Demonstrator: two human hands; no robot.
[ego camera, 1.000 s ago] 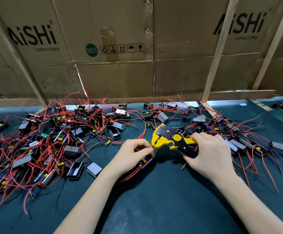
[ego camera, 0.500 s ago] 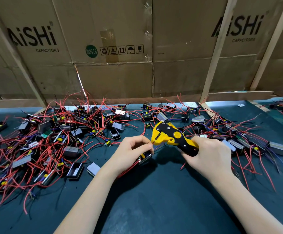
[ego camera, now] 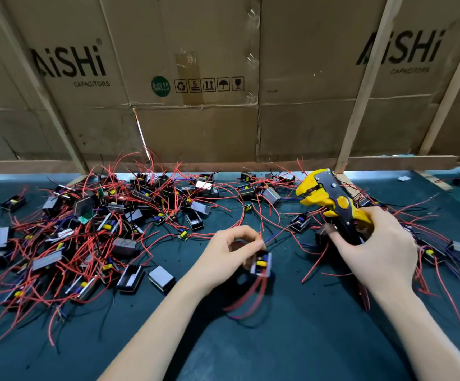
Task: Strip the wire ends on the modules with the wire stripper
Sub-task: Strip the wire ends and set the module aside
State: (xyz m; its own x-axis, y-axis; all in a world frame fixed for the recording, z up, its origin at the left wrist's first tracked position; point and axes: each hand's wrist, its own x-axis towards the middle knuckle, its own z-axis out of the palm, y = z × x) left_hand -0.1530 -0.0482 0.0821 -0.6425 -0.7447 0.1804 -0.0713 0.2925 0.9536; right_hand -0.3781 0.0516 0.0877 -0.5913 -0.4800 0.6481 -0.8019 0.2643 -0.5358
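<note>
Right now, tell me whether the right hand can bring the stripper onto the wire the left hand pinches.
Probably yes. The right hand grips the wire stripper, raised apart from the left hand; only open mat and loose wires lie between, and the pinched wire stands exposed.

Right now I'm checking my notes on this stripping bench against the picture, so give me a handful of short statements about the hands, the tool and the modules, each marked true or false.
1. The right hand grips the yellow and black wire stripper. True.
2. The stripper's head is clamped on a wire of the held module. False: it is raised apart from the module, up and to its right.
3. The left hand holds a small module by its wires. True.
4. The loose modules are stacked neatly in a tray. False: the pile of modules lies tangled on the dark mat.
5. Cardboard boxes stand behind the bench. True.
</note>
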